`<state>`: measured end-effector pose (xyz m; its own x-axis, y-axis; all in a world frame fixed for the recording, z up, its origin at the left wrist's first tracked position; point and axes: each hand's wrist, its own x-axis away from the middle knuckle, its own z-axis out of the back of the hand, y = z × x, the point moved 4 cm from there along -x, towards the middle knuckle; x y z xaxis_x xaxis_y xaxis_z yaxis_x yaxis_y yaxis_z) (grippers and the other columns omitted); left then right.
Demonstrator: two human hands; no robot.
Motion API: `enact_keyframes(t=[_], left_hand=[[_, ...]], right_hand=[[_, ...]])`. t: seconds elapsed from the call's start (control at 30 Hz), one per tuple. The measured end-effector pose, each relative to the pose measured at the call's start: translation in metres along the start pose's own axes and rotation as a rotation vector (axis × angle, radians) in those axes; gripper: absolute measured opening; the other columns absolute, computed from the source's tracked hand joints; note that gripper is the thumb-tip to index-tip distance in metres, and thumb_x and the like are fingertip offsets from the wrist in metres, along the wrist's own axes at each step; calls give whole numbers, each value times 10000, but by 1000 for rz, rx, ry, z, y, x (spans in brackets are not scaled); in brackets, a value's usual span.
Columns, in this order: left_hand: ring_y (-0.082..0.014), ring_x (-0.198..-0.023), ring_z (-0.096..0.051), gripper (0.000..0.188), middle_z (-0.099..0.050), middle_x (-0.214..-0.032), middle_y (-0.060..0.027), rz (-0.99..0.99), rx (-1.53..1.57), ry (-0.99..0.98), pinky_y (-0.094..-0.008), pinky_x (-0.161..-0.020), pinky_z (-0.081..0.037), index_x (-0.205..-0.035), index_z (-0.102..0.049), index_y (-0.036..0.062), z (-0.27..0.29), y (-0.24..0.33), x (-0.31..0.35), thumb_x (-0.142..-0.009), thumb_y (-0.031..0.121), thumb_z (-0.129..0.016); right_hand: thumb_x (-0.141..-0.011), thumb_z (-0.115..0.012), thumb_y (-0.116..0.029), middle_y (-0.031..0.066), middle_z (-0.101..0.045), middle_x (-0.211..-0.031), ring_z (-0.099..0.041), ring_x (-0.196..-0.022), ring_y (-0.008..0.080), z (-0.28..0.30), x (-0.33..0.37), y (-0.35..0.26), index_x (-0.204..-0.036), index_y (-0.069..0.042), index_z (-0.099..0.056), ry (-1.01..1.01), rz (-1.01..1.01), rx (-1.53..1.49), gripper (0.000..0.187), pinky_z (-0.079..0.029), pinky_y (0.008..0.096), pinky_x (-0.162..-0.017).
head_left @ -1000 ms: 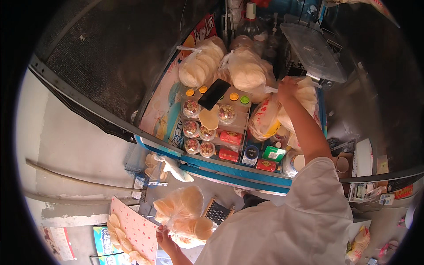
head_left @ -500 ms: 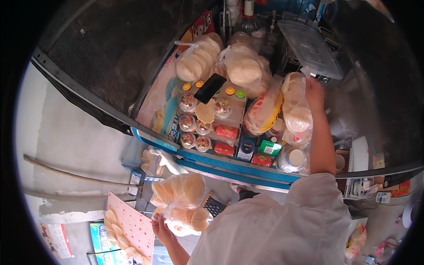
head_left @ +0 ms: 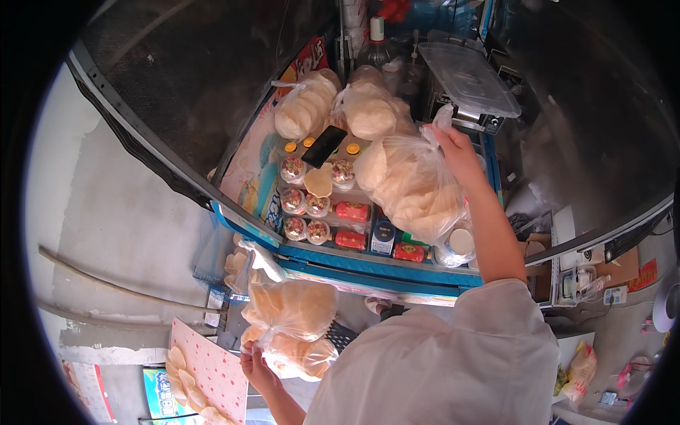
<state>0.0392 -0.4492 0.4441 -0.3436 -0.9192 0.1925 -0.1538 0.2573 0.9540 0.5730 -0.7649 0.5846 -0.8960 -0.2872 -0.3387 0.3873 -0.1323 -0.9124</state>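
Observation:
My right hand point(head_left: 457, 149) is closed on the gathered neck of a clear plastic bag of pale wafers point(head_left: 414, 188). That bag hangs over the counter's right part, in front of things behind it. Low at the left, my left hand point(head_left: 258, 365) pinches the necks of two similar bags, an upper wafer bag point(head_left: 294, 308) and a lower wafer bag point(head_left: 304, 354), away from the counter. Two more tied bags, a left one point(head_left: 306, 106) and a right one point(head_left: 372, 113), lie farther back on the counter beside a black phone point(head_left: 324, 146).
Several clear cups point(head_left: 292, 199) with colourful filling and red cans point(head_left: 350, 211) stand near the counter's blue front edge point(head_left: 340, 264). A transparent lid point(head_left: 471, 78) sits on a box behind. Left of me stands a pink dotted board point(head_left: 209, 368) beside loose wafers point(head_left: 185, 382).
My right hand has lifted its wafer bag from the counter's right side and moved it left, now covering the yellow-marked bag. My left hand stays nearly in place. The view has shifted slightly.

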Motion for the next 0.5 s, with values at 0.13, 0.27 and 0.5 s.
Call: enact_keyframes(t=[0.13,0.27,0.5], left_hand=[[-135,-947,-577,176,-622,-1001,-56,24,4,-11,-248,-857,-436,-1007,-582,14,3,0,7,-846,-42,-538],[-130,-943,-568,180,-610,-999,-51,48,-44,-67,-260,-862,-431,-1024,-576,31,-5,-2,12,-851,-18,-560],[-143,-946,-574,151,-618,-991,-74,-114,-90,-132,-274,-878,-439,-1015,-576,14,-79,59,21,-867,-10,-555]], right_hand=[[-962,-503,-271,-6,-635,-973,-523,-854,66,26,12,-12,-1138,-34,-630,10,-215,-109,322,-415,209,-788],[-955,-497,-289,-3,-639,-954,-531,-803,76,83,-2,-52,-1140,-60,-636,-1,-169,266,326,-424,215,-749],[-914,-495,-305,160,-662,-872,-626,-805,225,223,-120,-49,-1057,-44,-660,277,100,715,340,-466,321,-735]])
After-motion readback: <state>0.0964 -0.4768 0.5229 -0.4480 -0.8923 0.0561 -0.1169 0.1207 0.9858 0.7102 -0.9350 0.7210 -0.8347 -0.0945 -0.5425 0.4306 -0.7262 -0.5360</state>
